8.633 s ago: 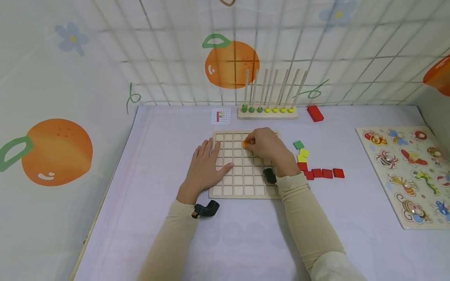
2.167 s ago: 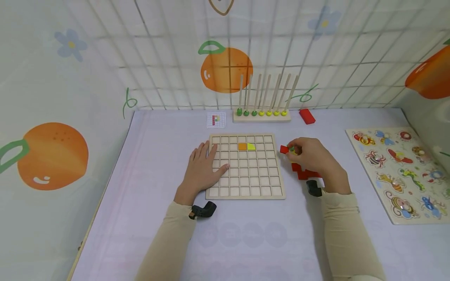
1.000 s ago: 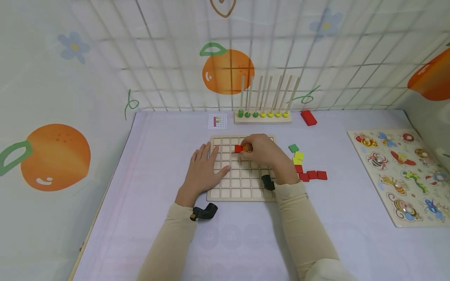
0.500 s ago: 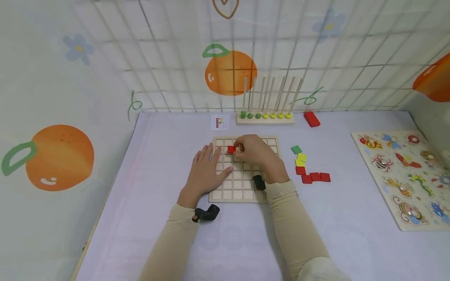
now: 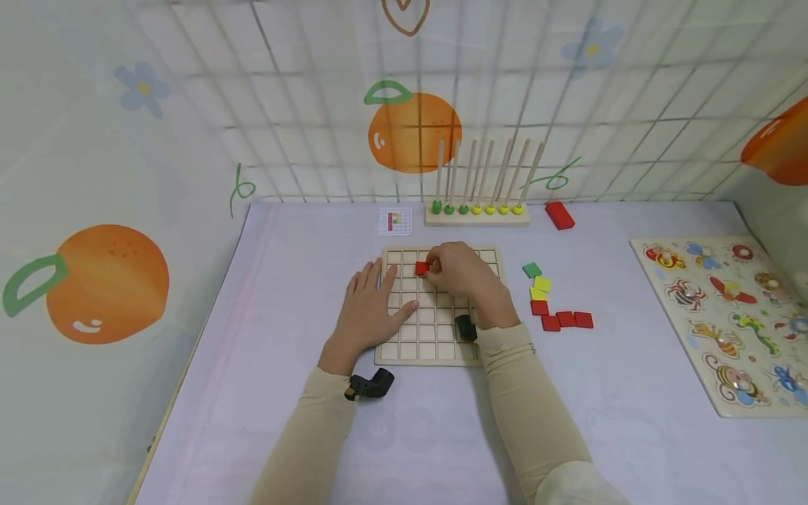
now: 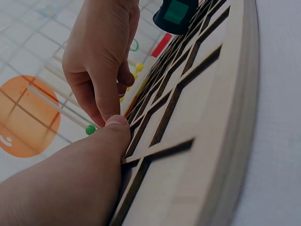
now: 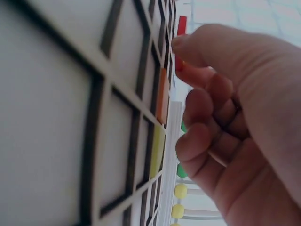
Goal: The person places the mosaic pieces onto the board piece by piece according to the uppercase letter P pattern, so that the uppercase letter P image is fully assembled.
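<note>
left hand [image 5: 366,308]: fingers extended over the board's [image 5: 427,350] left edge, apparently steadying it. red tile [image 5: 421,268]: at the board, near its far edge. right hand [image 5: 463,273]: grip pinches the tile's right side, likely keeping the left in sight.

The 2 forearms [image 5: 309,438] are slanting forward and inward. The left hand [image 5: 369,308] is lying palm down, its thumb pointing sideways, away from the fingers. The right hand [image 5: 463,273] is pinching with thumb and index finger [image 7: 193,75].
</note>
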A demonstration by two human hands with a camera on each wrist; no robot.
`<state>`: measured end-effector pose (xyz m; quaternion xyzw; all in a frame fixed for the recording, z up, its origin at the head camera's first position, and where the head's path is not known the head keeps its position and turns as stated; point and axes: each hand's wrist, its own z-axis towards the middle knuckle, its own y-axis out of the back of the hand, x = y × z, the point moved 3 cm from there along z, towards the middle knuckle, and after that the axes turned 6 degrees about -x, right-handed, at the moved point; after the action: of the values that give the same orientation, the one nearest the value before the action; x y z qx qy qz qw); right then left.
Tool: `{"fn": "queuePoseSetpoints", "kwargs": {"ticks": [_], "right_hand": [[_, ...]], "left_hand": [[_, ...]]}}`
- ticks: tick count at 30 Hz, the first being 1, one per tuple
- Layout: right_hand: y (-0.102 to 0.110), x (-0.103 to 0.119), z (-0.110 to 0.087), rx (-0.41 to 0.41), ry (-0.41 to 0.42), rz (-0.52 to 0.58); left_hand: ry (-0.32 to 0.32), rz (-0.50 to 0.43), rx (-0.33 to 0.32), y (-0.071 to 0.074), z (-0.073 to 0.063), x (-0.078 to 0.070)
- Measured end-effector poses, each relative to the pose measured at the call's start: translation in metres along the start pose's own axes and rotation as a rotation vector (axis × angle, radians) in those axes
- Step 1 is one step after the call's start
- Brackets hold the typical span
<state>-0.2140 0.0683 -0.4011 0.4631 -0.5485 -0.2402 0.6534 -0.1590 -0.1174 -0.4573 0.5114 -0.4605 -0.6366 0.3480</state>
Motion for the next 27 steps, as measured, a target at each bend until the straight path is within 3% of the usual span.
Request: {"fn": "queuePoseSetpoints", "kwargs": {"ticks": [27], "right_hand": [[-0.0033, -0.0039, 0.0003, 0.007, -0.061, -0.037]], "left_hand": [[0.005, 0.004, -0.002, -0.0005, 0.0009, -0.0002]]}}
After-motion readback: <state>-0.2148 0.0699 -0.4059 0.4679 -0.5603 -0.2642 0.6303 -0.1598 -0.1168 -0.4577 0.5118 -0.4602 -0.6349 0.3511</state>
